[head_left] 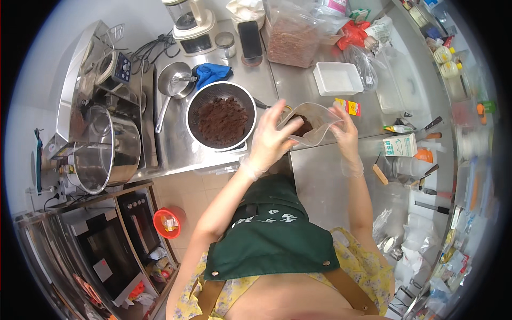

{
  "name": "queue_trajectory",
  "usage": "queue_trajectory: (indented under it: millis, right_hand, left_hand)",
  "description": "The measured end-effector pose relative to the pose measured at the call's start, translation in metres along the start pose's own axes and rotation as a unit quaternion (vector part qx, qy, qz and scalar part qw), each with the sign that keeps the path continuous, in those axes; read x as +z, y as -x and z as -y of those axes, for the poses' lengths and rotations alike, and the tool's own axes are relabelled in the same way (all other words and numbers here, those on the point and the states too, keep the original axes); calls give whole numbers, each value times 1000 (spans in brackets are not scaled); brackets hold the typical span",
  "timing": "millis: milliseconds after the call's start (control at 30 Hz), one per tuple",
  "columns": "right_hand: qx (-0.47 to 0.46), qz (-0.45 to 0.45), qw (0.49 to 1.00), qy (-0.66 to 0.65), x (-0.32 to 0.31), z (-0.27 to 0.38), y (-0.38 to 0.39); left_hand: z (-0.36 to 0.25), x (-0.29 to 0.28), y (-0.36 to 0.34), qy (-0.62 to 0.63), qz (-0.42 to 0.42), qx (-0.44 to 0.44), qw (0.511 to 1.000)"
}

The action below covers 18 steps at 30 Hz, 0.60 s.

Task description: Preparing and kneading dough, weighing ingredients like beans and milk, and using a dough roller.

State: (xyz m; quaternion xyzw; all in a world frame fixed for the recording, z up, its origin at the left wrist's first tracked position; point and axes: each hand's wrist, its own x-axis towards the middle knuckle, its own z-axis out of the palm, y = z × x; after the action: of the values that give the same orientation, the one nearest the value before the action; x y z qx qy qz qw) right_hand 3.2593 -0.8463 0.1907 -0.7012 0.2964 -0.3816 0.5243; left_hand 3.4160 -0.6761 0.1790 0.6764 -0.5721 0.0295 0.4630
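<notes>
Both of my hands wear thin clear gloves and are at the mouth of a clear plastic bag [319, 113], which gapes wide. Dark brown powder [304, 127] shows inside it. My left hand [269, 136] grips the bag's left edge, some fingers spread and one reaching over the rim. At the right edge, my right hand [345, 130] pinches the plastic between thumb and fingers. Just left of my left hand sits a white-rimmed black pan [191, 120], holding a heap of crumbly dark brown powder [224, 122]. The pan's handle runs partly behind my left hand.
A steel saucepan [169, 72] and blue cloth [213, 73] lie beyond the pan. Behind stand a blender [194, 32], a phone [249, 40] and a large bag of brown granules [290, 45]. A white tub [337, 79], yellow-red packet [349, 107] and carton [400, 145] are rightward.
</notes>
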Motion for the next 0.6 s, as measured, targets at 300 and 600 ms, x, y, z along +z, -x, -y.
queue_trajectory:
  millis: [300, 600]
  right_hand:
    - [17, 2, 988, 154, -18, -13, 14]
    - [42, -64, 997, 5, -17, -41, -15]
  left_hand:
    - [-8, -5, -11, -44, -56, 11, 997]
    - [15, 5, -52, -51, -42, 3, 998]
